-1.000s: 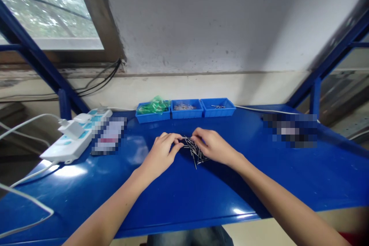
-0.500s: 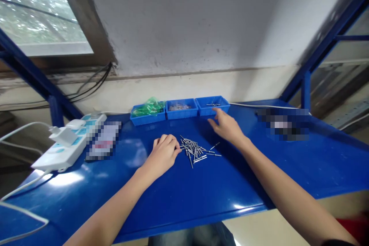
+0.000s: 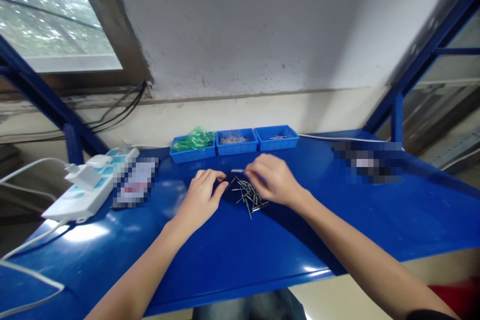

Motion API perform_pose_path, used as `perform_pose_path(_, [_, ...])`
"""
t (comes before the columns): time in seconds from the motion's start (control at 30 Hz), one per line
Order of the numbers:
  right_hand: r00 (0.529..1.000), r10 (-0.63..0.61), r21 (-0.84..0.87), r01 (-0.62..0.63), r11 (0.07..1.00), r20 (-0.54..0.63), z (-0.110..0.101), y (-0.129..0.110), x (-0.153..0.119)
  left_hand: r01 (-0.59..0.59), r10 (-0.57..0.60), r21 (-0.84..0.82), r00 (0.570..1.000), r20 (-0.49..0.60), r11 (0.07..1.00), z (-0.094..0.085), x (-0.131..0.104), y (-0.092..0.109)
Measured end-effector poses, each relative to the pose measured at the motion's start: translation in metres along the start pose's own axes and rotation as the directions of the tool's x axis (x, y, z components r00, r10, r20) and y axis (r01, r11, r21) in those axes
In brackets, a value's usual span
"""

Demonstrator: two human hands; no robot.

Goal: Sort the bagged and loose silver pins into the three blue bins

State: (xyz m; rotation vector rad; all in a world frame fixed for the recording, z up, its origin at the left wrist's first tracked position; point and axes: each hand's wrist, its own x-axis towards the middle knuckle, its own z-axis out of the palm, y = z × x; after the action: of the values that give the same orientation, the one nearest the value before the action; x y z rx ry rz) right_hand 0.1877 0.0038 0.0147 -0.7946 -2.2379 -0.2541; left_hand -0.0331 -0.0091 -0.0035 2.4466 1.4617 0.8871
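A loose pile of thin silver pop rivets lies on the blue table in front of me. My right hand, slightly blurred, is over the pile's right side, thumb and fingers pinched on a single rivet that points left. To the left of the pile is my left hand, its thumb and forefinger apart. One thin rivet shows close to those fingertips; it does not look gripped. Behind the hands, the right-hand blue bin contains a few similar rivets.
Beside that bin stand a middle blue bin with small parts in clear plastic and a left one with a green bag. A white power strip with cords and a blurred-out item lie left; another blurred-out item lies right.
My right hand has come from the right-hand bin back leftward to the pile and now pinches a rivet. My left hand's thumb and forefinger have parted, and the hand has shifted slightly left.
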Motion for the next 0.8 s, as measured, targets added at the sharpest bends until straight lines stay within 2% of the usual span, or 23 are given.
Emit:
perform_pose_path(0.03, [0.988, 0.000, -0.038, -0.006, 0.999, -0.152, -0.009, 0.005, 0.001, 0.026, -0.026, 0.019, 1.000, 0.002, 0.999, 0.002, 0.000, -0.001])
perform_pose_path(0.1, [0.898, 0.053, -0.123, -0.118, 0.985, -0.436, -0.026, 0.021, 0.003, 0.080, -0.082, 0.086, 0.996, 0.023, 0.993, 0.007, 0.002, -0.004])
perform_pose_path(0.13, [0.846, 0.108, -0.159, -0.221, 0.962, -0.522, -0.032, 0.031, 0.004, 0.106, -0.111, 0.128, 0.993, 0.037, 0.986, 0.010, 0.003, -0.006])
perform_pose_path(0.17, [0.807, 0.185, -0.190, -0.343, 0.920, -0.560, -0.035, 0.041, 0.004, 0.127, -0.138, 0.170, 0.989, 0.050, 0.977, 0.013, 0.005, -0.007])
perform_pose_path(0.2, [0.793, 0.289, -0.221, -0.462, 0.859, -0.536, -0.036, 0.052, 0.004, 0.144, -0.159, 0.209, 0.985, 0.060, 0.967, 0.016, 0.007, -0.008])
perform_pose_path(0.27, [0.782, 0.513, -0.312, -0.616, 0.723, -0.356, -0.029, 0.067, 0.000, 0.160, -0.185, 0.278, 0.981, 0.066, 0.947, 0.022, 0.010, -0.009])
perform_pose_path(0.33, [0.744, 0.661, -0.389, -0.641, 0.662, -0.101, -0.015, 0.070, -0.006, 0.157, -0.187, 0.337, 0.981, 0.057, 0.928, 0.026, 0.011, -0.009])
perform_pose_path(0.37, [0.730, 0.683, -0.391, -0.626, 0.675, 0.012, -0.007, 0.067, -0.009, 0.152, -0.183, 0.359, 0.982, 0.052, 0.921, 0.028, 0.011, -0.008])
perform_pose_path(0.4, [0.737, 0.668, -0.359, -0.598, 0.717, 0.107, 0.000, 0.060, -0.010, 0.144, -0.176, 0.371, 0.983, 0.051, 0.917, 0.029, 0.010, -0.008])
perform_pose_path(0.43, [0.767, 0.616, -0.299, -0.553, 0.778, 0.182, 0.007, 0.051, -0.011, 0.135, -0.167, 0.369, 0.984, 0.056, 0.920, 0.029, 0.009, -0.008])
perform_pose_path(0.5, [0.857, 0.434, -0.153, -0.407, 0.901, 0.278, 0.018, 0.030, -0.009, 0.118, -0.149, 0.312, 0.986, 0.076, 0.943, 0.029, 0.006, -0.009])
perform_pose_path(0.57, [0.917, 0.232, -0.047, -0.230, 0.972, 0.324, 0.024, 0.011, -0.004, 0.105, -0.126, 0.205, 0.987, 0.096, 0.973, 0.027, 0.004, -0.010])
perform_pose_path(0.67, [0.933, 0.066, 0.001, -0.071, 0.998, 0.354, 0.027, -0.004, 0.000, 0.087, -0.095, 0.084, 0.991, 0.099, 0.993, 0.021, 0.001, -0.010])
perform_pose_path(0.8, [0.943, 0.038, -0.002, -0.039, 0.999, 0.331, 0.026, -0.007, -0.001, 0.044, -0.046, 0.021, 0.994, 0.097, 0.999, 0.017, 0.001, -0.005])
